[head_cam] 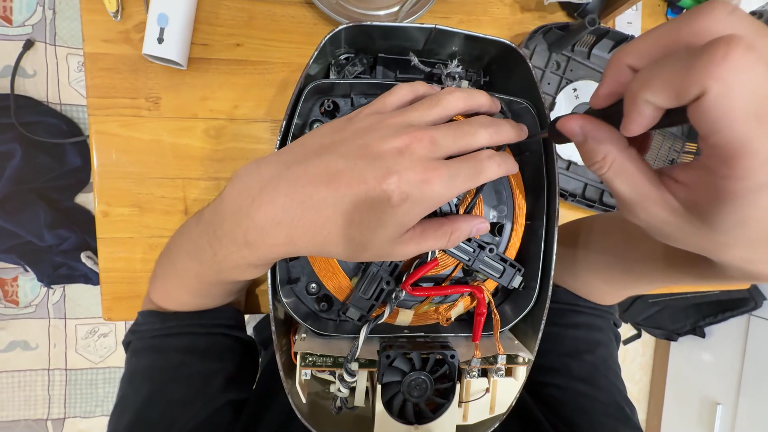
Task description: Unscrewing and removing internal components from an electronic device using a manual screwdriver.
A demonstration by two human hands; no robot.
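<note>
Opened, upturned appliance with a shiny oval metal shell (552, 264) standing between the knees, against the near edge of the honey-coloured wooden table (184, 152), base side up. Bottom cover already off: black ribbed plastic cover with a round white label (578, 102) lying on the table toward its far right corner, partly behind the right hand. Insides exposed: flat copper-orange induction coil (518, 210) wound on a black plastic carrier, red sleeved wires (445, 290) crossing its near side, a small black cooling fan (418, 386) and a strip of circuit board at the near end of the shell.

Left hand (376, 180) laid flat over the coil, fingers spread and pressing down, holding nothing, steadying the assembly. Right hand (688, 136) closed around the black handle of a slim screwdriver (620, 116), thumb and forefinger pinching it near the front, tip aimed at the right rim of the coil carrier beside the left fingertips. Tip contact with a screw hidden; cannot tell.

Judged by this: outer disassembly done, coil carrier seemingly seated in the shell, wires attached, fan and board in place. Work on the carrier fixings apparently midway.

Elsewhere: white cylindrical bottle (170, 30) near the far left corner of the table, dark blue cloth (40, 200) on the patterned floor mat to the left.
</note>
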